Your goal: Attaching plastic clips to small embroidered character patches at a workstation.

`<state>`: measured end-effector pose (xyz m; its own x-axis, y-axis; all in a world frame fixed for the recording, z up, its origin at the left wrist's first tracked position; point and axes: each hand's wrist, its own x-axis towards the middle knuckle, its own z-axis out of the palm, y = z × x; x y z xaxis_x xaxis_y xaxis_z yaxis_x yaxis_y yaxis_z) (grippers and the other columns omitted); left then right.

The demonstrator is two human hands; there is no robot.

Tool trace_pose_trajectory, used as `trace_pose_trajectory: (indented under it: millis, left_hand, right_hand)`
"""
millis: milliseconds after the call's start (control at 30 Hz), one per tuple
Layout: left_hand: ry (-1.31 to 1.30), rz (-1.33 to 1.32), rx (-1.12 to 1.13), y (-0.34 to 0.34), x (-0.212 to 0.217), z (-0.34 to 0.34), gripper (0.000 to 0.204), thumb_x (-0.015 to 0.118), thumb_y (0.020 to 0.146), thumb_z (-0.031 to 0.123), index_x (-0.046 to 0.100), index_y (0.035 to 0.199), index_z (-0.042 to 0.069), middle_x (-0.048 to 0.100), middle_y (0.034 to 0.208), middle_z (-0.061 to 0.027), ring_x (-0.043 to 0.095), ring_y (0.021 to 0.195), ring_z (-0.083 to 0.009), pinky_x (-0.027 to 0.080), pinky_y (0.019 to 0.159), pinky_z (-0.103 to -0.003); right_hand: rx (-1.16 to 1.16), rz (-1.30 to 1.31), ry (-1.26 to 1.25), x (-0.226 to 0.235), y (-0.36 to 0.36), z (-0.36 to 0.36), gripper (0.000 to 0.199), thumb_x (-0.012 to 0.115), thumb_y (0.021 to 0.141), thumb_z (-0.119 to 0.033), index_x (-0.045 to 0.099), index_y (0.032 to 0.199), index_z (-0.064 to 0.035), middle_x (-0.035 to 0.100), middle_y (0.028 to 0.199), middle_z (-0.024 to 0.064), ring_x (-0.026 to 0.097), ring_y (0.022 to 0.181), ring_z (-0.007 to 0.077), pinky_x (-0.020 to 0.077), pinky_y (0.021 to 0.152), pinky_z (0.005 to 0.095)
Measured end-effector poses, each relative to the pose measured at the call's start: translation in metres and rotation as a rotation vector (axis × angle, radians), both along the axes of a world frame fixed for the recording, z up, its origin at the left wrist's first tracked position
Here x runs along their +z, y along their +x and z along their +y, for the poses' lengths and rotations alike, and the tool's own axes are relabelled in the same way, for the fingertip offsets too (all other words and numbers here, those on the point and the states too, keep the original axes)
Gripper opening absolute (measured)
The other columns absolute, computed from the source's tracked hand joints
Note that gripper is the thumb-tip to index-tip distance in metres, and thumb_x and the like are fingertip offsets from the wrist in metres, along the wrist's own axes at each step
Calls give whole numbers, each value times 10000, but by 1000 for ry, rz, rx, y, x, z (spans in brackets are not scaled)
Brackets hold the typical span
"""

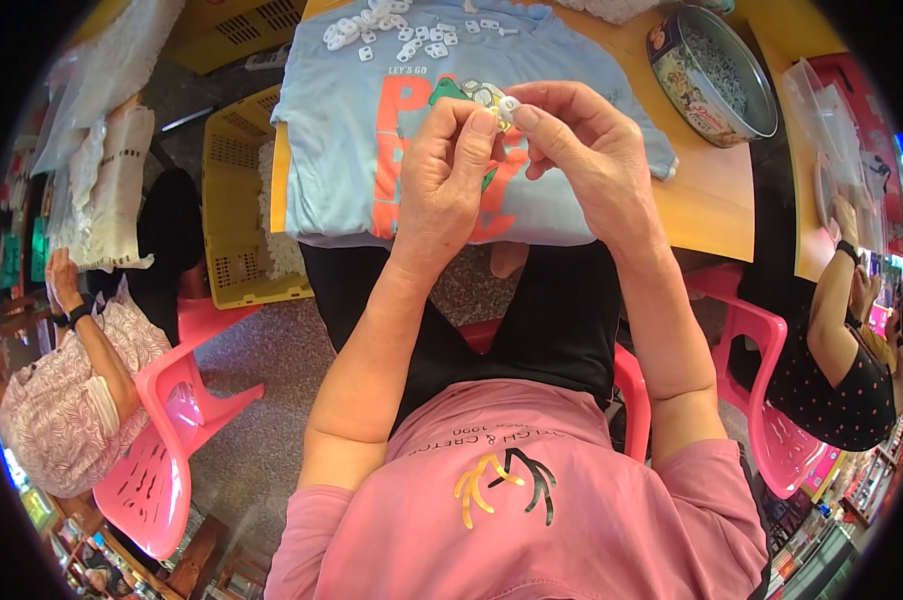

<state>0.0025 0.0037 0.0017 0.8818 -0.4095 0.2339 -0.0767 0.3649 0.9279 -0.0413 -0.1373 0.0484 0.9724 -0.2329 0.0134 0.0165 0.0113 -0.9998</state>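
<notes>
Pinching at upper centre of the frame: left hand [449,165] closed thumb-to-forefinger on a small white plastic piece [508,105], right hand [579,150] closed on the same piece from the other side, fingertips nearly touching. Looks like a fitting or pressing step mid-way — next move probably calls for a firm, aligned squeeze without letting the piece slip.

Then the setting, left to right: a yellow crate [239,200] beside the surface [711,200], pink plastic chairs [166,440] on a speckled floor, a pale blue printed cloth [351,120] spread over the wooden top, loose white pieces [391,30] heaped at its far edge, a round tin [713,72] of more at upper right — other people seated either side.
</notes>
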Motion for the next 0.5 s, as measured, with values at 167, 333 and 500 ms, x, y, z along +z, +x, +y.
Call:
trace_pose_trajectory:
  millis: [167,333,500]
  left_hand:
    - [-16,18,-3,2,-6,1,174,505,1027,189,559,984,30,566,808,6,500,740,-46,440,648,-204]
    - [-8,-11,13,2,-6,1,170,492,1032,183,545,967,35,544,791,8,495,727,-56,443,658,-213]
    - [-88,-16,15,0,-6,0,161,469,1040,174,507,959,40,539,785,-1,502,716,-68,451,663,-222]
  right_hand:
    - [-9,-28,35,-3,1,8,236,661,925,-150,662,1083,25,652,845,26,577,699,62,514,620,228]
    - [-98,-83,49,-8,2,20,199,657,933,-125,652,1047,38,653,830,39,584,699,72,516,627,230]
    - [-172,-177,33,-14,3,39,163,642,945,-105,630,1023,38,659,833,40,582,712,69,506,628,221]
